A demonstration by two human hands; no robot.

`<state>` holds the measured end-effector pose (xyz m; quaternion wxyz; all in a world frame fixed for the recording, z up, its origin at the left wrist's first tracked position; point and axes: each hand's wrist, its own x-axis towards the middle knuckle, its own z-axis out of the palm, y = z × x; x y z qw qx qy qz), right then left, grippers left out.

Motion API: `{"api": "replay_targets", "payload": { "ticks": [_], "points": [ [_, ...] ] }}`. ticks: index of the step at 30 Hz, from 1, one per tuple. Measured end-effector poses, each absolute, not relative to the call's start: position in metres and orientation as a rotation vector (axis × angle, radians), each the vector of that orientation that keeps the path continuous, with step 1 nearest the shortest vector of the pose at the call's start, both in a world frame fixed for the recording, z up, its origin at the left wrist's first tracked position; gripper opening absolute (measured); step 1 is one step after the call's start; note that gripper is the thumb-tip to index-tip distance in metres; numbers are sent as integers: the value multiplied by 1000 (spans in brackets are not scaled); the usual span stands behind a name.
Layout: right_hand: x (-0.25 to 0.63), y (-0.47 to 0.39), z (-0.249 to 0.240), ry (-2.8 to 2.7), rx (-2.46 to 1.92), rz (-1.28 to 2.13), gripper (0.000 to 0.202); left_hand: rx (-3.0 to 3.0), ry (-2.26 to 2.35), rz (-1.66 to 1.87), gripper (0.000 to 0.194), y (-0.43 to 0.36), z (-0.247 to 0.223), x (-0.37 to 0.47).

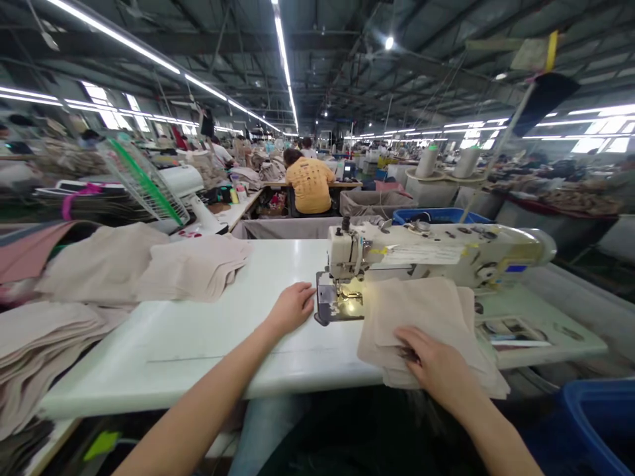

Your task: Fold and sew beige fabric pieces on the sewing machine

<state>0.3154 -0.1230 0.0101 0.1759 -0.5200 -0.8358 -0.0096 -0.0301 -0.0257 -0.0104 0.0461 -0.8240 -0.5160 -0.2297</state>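
Note:
My left hand [294, 308] lies on the pale sewing table [213, 344], fingers loosely stretched and holding nothing. Its fingertips are close to the dark metal plate under the needle of a sewing machine [421, 254]. To the right, my right hand [431, 360] rests on a stack of beige fabric pieces [417, 304], its fingers curled round a small dark object [409, 354]. Most of that object is hidden in the palm, so its kind does not show. The stack lies right of the lit needle area and hangs slightly over the table's front edge.
Beige fabric piles [193, 264] lie at the table's left, with more layered cloth [44, 337] beyond the edge. A white fan with a green strip [146, 182] stands behind. A blue bin [595, 423] is at lower right. A person in a yellow shirt [310, 185] sits ahead.

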Motion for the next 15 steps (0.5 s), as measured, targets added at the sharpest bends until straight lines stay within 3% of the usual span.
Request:
{"api": "replay_targets", "payload": {
  "ticks": [5, 15],
  "points": [
    [318, -123, 11, -2287, -1447, -107, 24, -2495, -1566, -727, 32, -33, -8, -29],
    [313, -111, 18, -2190, -1481, -120, 21, -2608, -1510, -792, 33, -31, 1, -31]
  ]
}}
